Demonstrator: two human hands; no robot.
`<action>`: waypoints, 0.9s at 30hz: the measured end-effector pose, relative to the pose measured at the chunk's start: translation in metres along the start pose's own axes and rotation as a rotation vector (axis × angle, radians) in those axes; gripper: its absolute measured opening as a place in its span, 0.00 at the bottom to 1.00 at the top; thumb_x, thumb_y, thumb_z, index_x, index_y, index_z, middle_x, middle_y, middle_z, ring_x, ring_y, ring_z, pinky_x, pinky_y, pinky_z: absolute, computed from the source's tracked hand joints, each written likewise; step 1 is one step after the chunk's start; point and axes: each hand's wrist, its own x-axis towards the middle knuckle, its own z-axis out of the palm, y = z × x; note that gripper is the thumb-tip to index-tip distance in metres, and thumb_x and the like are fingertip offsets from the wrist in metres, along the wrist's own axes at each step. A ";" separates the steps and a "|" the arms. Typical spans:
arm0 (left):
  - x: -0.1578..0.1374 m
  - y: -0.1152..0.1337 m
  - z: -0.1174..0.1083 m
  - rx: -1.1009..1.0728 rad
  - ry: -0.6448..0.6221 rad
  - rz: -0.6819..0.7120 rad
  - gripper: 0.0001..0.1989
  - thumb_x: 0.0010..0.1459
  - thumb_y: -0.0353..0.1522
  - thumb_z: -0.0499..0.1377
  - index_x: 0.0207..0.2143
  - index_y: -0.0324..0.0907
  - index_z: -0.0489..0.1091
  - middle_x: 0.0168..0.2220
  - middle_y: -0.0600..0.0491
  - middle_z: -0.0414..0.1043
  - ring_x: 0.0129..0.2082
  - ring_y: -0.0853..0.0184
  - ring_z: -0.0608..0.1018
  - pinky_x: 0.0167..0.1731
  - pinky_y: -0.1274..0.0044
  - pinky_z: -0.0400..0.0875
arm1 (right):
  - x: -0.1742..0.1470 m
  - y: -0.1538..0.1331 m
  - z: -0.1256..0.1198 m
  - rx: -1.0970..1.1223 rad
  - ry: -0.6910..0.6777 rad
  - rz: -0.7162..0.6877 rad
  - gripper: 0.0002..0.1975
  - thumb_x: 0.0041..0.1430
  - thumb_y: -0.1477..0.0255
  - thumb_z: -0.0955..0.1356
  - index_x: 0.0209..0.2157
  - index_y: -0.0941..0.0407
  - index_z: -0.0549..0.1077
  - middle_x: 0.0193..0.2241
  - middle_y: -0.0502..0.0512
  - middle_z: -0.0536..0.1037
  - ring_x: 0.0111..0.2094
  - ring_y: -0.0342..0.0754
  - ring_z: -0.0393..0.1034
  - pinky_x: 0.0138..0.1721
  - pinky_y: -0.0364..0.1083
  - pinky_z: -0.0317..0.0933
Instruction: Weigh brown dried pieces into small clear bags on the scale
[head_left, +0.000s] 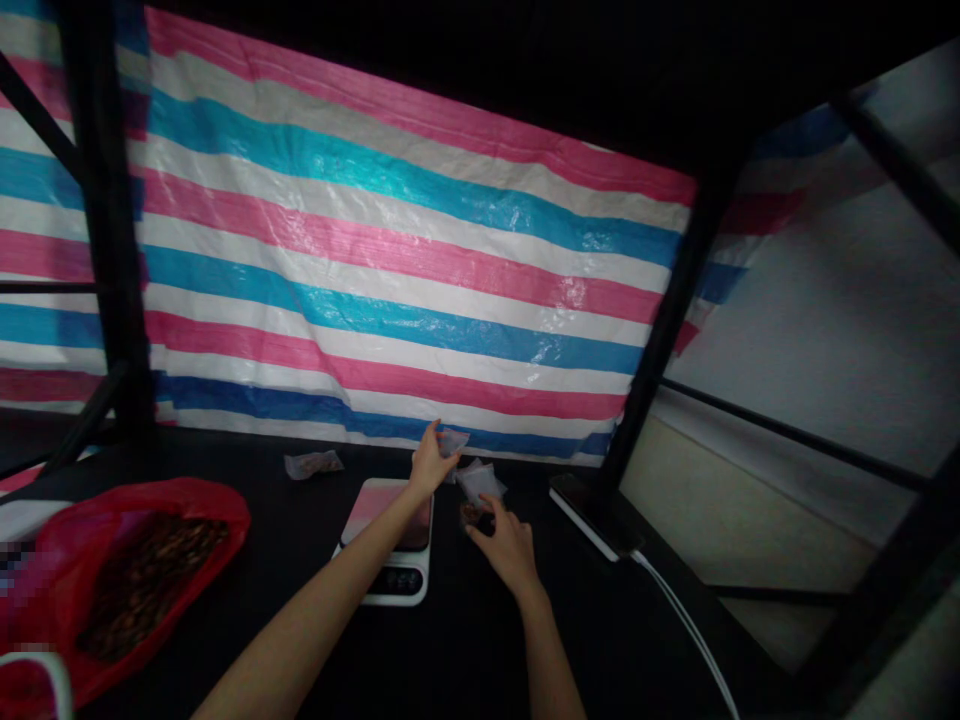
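My left hand [432,466] reaches over the far right part of a white kitchen scale [411,598]. A small clear plastic bag [454,440] is between its thumb and fingers. Lower and to the right, my right hand [513,545] has thumb and forefinger closed around a small plastic bag with brown contents [470,513], which lies low over the black table. Just beyond those fingertips are more small clear bags [480,481], partly overlapping. My left forearm hides part of the scale's plate and its dark display.
An open red plastic bag [217,492] full of brown beans or nuts lies at left. Another small filled bag [313,464] rests behind the scale. At right is a phone-like device on a white block [592,520] with white cables [686,625]. Black frame posts and a striped sheet [405,280] enclose the table.
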 end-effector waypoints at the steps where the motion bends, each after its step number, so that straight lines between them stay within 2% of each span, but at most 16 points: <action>1: -0.003 0.000 -0.012 -0.092 0.108 0.065 0.33 0.45 0.35 0.58 0.54 0.40 0.50 0.44 0.46 0.65 0.41 0.62 0.71 0.40 0.70 0.64 | 0.000 0.000 -0.002 0.035 0.026 0.008 0.23 0.46 0.63 0.67 0.47 0.47 0.65 0.42 0.50 0.74 0.42 0.54 0.67 0.42 0.52 0.54; 3: -0.012 0.000 -0.036 -0.157 0.264 0.202 0.32 0.45 0.33 0.58 0.53 0.42 0.51 0.45 0.46 0.64 0.42 0.62 0.70 0.43 0.68 0.62 | 0.004 -0.005 -0.005 0.153 0.111 0.011 0.20 0.48 0.62 0.65 0.46 0.47 0.66 0.43 0.50 0.74 0.40 0.52 0.68 0.41 0.50 0.57; 5: -0.025 -0.001 -0.058 -0.113 0.317 0.309 0.29 0.46 0.33 0.58 0.52 0.42 0.54 0.46 0.45 0.63 0.45 0.60 0.69 0.46 0.66 0.60 | 0.013 -0.016 -0.007 0.345 0.183 -0.005 0.18 0.51 0.60 0.62 0.44 0.48 0.69 0.42 0.51 0.74 0.37 0.50 0.70 0.39 0.49 0.60; 7: -0.038 -0.004 -0.074 -0.029 0.269 0.416 0.26 0.48 0.33 0.57 0.51 0.42 0.56 0.47 0.44 0.63 0.48 0.58 0.66 0.48 0.64 0.58 | 0.026 -0.037 -0.008 0.558 0.161 -0.049 0.20 0.54 0.57 0.59 0.42 0.52 0.71 0.38 0.53 0.76 0.32 0.49 0.71 0.34 0.47 0.62; 9: -0.047 -0.009 -0.084 0.049 0.184 0.512 0.25 0.50 0.32 0.55 0.52 0.43 0.55 0.49 0.44 0.62 0.51 0.58 0.64 0.50 0.64 0.57 | 0.040 -0.062 -0.006 0.698 0.069 -0.113 0.23 0.53 0.54 0.59 0.39 0.54 0.74 0.34 0.55 0.77 0.28 0.49 0.71 0.29 0.46 0.63; 13: -0.051 -0.020 -0.091 0.153 0.041 0.621 0.27 0.53 0.30 0.52 0.55 0.44 0.51 0.54 0.46 0.59 0.55 0.61 0.61 0.53 0.65 0.56 | 0.064 -0.104 0.006 0.783 -0.073 -0.217 0.20 0.46 0.55 0.66 0.33 0.56 0.77 0.32 0.55 0.78 0.25 0.50 0.71 0.21 0.44 0.61; 16: -0.048 -0.030 -0.092 0.194 -0.032 0.631 0.28 0.54 0.30 0.51 0.57 0.43 0.48 0.57 0.46 0.55 0.57 0.61 0.57 0.56 0.62 0.51 | 0.072 -0.112 0.024 0.843 -0.079 -0.189 0.20 0.42 0.55 0.67 0.30 0.57 0.77 0.28 0.58 0.78 0.21 0.49 0.70 0.16 0.43 0.59; 19: -0.046 -0.040 -0.090 0.159 -0.112 0.570 0.27 0.57 0.29 0.46 0.59 0.44 0.45 0.58 0.47 0.52 0.59 0.63 0.55 0.56 0.63 0.52 | 0.071 -0.108 0.040 0.946 -0.083 -0.094 0.21 0.42 0.54 0.68 0.30 0.57 0.77 0.28 0.59 0.78 0.27 0.53 0.72 0.18 0.44 0.62; 21: -0.047 -0.044 -0.089 0.109 -0.172 0.515 0.26 0.59 0.27 0.42 0.60 0.46 0.42 0.60 0.50 0.50 0.59 0.65 0.53 0.56 0.65 0.53 | 0.067 -0.105 0.047 1.003 -0.099 -0.039 0.21 0.43 0.54 0.67 0.32 0.57 0.76 0.31 0.59 0.78 0.32 0.55 0.73 0.22 0.45 0.65; 24: -0.049 -0.040 -0.090 0.007 -0.201 0.450 0.27 0.59 0.28 0.40 0.60 0.47 0.40 0.61 0.52 0.46 0.60 0.65 0.52 0.57 0.66 0.52 | 0.062 -0.103 0.053 1.043 -0.117 0.007 0.23 0.43 0.54 0.67 0.37 0.56 0.74 0.37 0.60 0.77 0.35 0.56 0.72 0.24 0.47 0.66; 27: -0.053 -0.027 -0.094 -0.121 -0.172 0.437 0.25 0.61 0.30 0.40 0.60 0.47 0.41 0.61 0.52 0.46 0.60 0.66 0.53 0.57 0.68 0.51 | 0.060 -0.106 0.057 1.095 -0.130 -0.092 0.27 0.41 0.57 0.69 0.44 0.53 0.70 0.45 0.59 0.72 0.42 0.56 0.69 0.32 0.49 0.67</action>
